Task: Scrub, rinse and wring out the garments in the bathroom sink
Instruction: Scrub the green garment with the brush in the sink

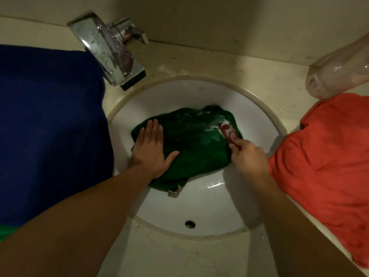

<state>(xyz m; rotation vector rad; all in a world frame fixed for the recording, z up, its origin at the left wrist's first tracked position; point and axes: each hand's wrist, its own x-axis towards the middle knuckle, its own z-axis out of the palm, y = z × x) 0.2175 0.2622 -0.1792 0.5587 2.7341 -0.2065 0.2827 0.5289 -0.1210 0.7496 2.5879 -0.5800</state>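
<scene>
Head view. Dim bathroom; pale stone surface below a beige wall, with a round white sink set into it.

- Green garment: wet and bunched, lying inside the sink on the basin's far half; white suds streak its upper right part.
- Left hand: fingers straight and spread, palm pressed flat on the left end of the green garment inside the sink.
- Right hand: fingers curled round the handle of a red brush at the sink's right side; the brush head rests on the sudsy part of the green garment.
- Faucet: chrome, flat spout beaded with water drops, behind the sink to the left, reaching towards the basin.
- Blue garment: large dark heap on the surface left of the sink, touching its rim.
- Orange-red garment: crumpled heap on the surface right of the sink, overlapping its rim.
- Clear plastic container: lying tilted behind the orange-red garment, right of the sink.
- Overflow hole: in the sink's near wall.
</scene>
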